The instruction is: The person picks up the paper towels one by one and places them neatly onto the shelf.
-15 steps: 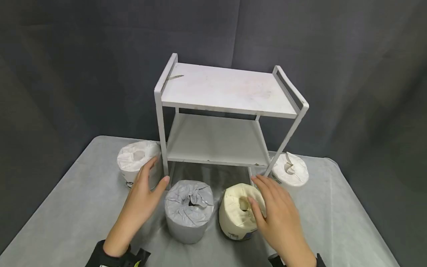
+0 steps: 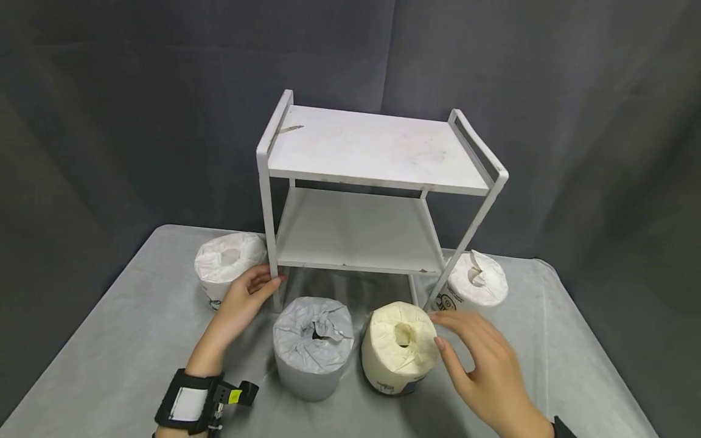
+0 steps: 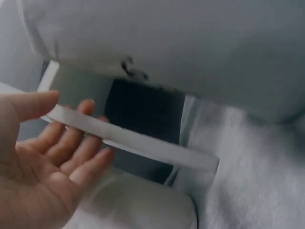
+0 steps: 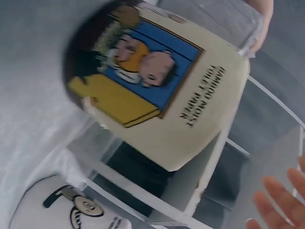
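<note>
A white two-tier shelf rack [image 2: 378, 149] stands in the middle of the head view. My left hand [image 2: 244, 304] is at its front left leg [image 3: 138, 145], thumb on one side and fingers curled behind. My right hand [image 2: 490, 368] hovers right of a cream toilet paper roll [image 2: 402, 344], near the rack's front right leg [image 2: 462, 243]. Its fingers [image 3: 62, 143] are not the ones seen here; in the right wrist view the right fingers [image 4: 281, 200] are spread and hold nothing. A grey-wrapped toilet paper roll [image 2: 312, 353] stands left of the cream one.
A white wrapped roll [image 2: 227, 258] stands behind my left hand, left of the rack. Another white roll [image 2: 479, 280] is at the rack's right leg. Grey cloth covers the table [image 2: 137, 340], and a dark curtain [image 2: 137, 121] hangs behind.
My left hand has moved from in front of the left white roll to the rack's left leg. The right hand has drawn back and rightward, away from the cream roll.
</note>
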`<state>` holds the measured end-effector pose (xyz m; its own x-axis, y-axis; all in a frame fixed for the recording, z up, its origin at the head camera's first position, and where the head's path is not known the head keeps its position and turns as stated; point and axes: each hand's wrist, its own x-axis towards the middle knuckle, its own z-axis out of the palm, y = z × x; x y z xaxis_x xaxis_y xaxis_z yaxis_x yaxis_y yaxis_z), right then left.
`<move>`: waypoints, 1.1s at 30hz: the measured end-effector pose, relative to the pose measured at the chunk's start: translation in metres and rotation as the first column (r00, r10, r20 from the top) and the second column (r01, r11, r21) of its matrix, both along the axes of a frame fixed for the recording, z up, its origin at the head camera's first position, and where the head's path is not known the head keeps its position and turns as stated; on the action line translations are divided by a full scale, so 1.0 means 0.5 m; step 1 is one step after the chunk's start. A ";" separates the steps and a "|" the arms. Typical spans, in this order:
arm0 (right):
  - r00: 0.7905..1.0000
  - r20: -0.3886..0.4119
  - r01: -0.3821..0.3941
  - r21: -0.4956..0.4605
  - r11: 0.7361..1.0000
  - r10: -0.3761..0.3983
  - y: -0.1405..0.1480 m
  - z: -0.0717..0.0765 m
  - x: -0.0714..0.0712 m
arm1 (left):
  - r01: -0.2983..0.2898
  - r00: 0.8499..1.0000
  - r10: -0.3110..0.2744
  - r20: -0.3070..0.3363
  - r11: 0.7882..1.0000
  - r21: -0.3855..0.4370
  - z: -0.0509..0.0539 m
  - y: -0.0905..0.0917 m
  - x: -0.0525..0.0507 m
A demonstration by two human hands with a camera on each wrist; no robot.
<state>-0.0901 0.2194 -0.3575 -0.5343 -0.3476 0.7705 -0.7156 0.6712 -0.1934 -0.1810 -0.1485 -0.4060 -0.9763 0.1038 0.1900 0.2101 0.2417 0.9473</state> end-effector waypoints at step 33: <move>0.938 0.129 -0.345 0.436 0.831 0.322 0.060 -0.072 -0.052 | -0.248 0.955 0.238 -0.176 0.968 -0.036 -0.054 0.029 -0.015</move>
